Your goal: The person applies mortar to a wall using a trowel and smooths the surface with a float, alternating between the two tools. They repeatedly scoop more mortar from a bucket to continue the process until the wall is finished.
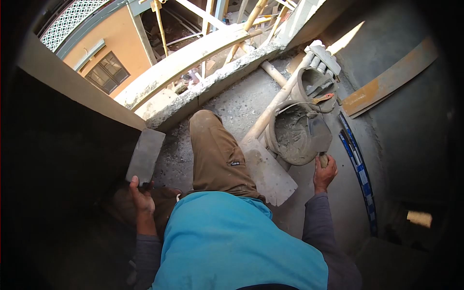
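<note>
My left hand grips the lower end of a flat grey rectangular plastering float, beside the dark wall at the left. Its handle side is hidden. My right hand is closed around the short handle of a trowel, whose mortar-smeared blade lies over the right side of a bucket. Wet grey mortar is inside that bucket. Just behind it, a second bucket holds grey tools and a brush with a reddish handle.
A pale flat board lies by my knee, near a long pole. Blue-and-white strips rest on the floor at right. Long curved planks lean against the right wall. A rough concrete ledge edges the floor, with bamboo scaffolding beyond.
</note>
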`<control>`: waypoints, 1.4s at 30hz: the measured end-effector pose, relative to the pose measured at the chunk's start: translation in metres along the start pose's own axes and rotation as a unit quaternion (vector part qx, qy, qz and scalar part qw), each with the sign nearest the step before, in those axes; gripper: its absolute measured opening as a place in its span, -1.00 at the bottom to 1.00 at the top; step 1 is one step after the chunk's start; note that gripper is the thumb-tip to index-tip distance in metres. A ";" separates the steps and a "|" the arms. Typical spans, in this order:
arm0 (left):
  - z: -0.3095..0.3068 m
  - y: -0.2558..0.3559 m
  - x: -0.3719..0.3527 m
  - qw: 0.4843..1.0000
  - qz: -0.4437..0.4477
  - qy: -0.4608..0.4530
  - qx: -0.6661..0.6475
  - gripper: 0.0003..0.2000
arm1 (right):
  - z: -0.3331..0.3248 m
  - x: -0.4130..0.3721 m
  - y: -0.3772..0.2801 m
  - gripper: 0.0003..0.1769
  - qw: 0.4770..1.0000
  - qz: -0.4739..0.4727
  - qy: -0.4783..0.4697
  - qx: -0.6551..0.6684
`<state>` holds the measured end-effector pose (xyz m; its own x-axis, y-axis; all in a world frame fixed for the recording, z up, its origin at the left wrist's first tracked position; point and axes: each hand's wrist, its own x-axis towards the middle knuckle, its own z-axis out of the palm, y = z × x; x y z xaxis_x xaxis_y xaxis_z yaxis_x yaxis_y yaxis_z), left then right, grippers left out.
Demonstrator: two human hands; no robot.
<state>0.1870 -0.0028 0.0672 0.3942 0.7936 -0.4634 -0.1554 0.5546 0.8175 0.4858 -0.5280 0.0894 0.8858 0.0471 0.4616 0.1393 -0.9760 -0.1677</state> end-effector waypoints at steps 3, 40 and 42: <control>-0.004 0.000 0.000 1.000 0.013 0.012 0.001 -0.57 | -0.012 0.013 -0.031 -0.48 0.997 0.017 -0.011 0.076; -0.174 -0.053 -0.054 0.932 0.086 0.224 -0.272 -0.64 | 0.137 0.009 -0.411 -0.64 0.780 -0.375 -0.259 0.428; -0.166 -0.049 -0.053 0.941 0.087 0.193 -0.265 -0.63 | 0.143 0.002 -0.418 -0.62 0.774 -0.401 -0.256 0.417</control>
<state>0.0236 -0.0302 -0.0052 -0.0204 0.8587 -0.5121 -0.6578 0.3742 0.6537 0.4929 -0.0893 0.0358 0.3956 0.8540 0.3379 0.7837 -0.1220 -0.6091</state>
